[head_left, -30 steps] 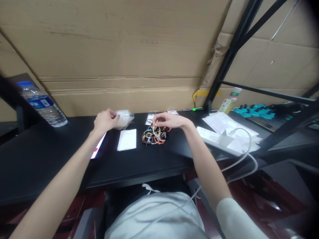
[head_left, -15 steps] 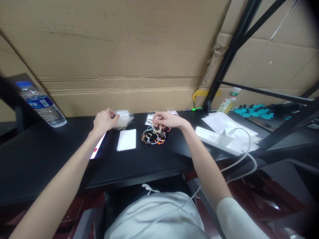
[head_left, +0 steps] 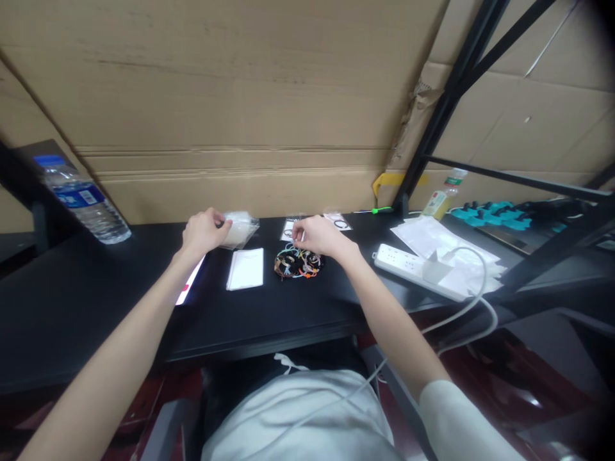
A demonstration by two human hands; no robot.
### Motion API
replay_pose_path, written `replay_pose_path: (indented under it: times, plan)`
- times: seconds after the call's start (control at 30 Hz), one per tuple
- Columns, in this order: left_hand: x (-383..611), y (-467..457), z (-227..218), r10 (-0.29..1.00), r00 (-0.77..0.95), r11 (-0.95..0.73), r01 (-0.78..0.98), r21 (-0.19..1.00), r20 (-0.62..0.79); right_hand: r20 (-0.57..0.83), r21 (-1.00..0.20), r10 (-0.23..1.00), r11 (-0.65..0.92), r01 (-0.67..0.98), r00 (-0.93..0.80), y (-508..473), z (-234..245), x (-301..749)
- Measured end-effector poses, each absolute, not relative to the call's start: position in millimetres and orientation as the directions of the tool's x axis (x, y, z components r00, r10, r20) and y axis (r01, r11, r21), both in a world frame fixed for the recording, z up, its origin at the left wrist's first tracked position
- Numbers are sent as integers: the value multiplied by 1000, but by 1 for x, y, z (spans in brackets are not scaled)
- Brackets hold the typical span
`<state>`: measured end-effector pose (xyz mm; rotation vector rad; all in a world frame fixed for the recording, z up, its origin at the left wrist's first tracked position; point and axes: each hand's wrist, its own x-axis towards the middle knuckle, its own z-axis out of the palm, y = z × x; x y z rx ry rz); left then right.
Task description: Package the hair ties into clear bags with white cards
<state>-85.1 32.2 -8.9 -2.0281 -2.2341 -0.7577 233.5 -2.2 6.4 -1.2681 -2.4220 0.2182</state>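
My left hand (head_left: 206,232) is closed at the left edge of a stack of clear plastic bags (head_left: 240,230), thumb and fingers pinching it. My right hand (head_left: 317,235) reaches over the back of a tangled pile of colourful cord bracelets (head_left: 293,262). Its thumb and fingers are pressed together; what they hold, if anything, is too small to make out. Between the two hands lies a stack of white cards (head_left: 245,269). Behind the right hand are a small clear packet with a white card (head_left: 288,229) and another packet holding a dark ring-shaped band (head_left: 340,223).
A water bottle (head_left: 84,198) leans at the left. Partly under my left forearm lies a phone (head_left: 188,286) with a lit screen. A white power strip (head_left: 413,272) with a cable, white papers (head_left: 432,237) and a drink bottle (head_left: 444,195) are at the right, near a black metal frame (head_left: 444,102).
My right hand has dropped slightly and turned, its fingertips moving a little left. The pale cords beneath its fingers no longer show. My left hand stays at the bags.
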Motion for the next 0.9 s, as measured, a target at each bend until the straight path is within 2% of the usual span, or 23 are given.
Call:
replay_pose_path:
  times: [0.07,0.17,0.27,0.4,0.5,0.6,0.7,0.83,0.9]
  plan:
    - [-86,33,-10,928,-146,26,944,329,343,249,-366,795,606,707,-553,-3,6,232]
    - [-85,33,-9,924,-151,28,944,330,352,309,-408,792,610,679,-526,-4,9,231]
    - [-83,31,-8,930,-155,35,940,339,332,323,-363,777,629,687,-540,-6,9,225]
    - [-82,30,-7,935,-153,40,942,334,319,229,-274,734,679,681,-640,-10,-1,208]
    - [-83,31,-8,933,-149,36,945,326,328,150,-257,736,674,692,-661,-13,-6,197]
    - [-84,31,-9,931,-141,26,945,326,336,146,-262,738,671,694,-659,-12,-6,197]
    - [-83,31,-9,931,-146,29,943,331,333,215,-326,698,711,624,-683,-10,0,205]
    - [-83,31,-9,930,-145,28,944,330,338,298,-513,664,717,471,-686,-9,10,219]
    - [-84,31,-8,931,-140,24,945,325,337,330,-566,677,700,436,-658,-9,14,224]
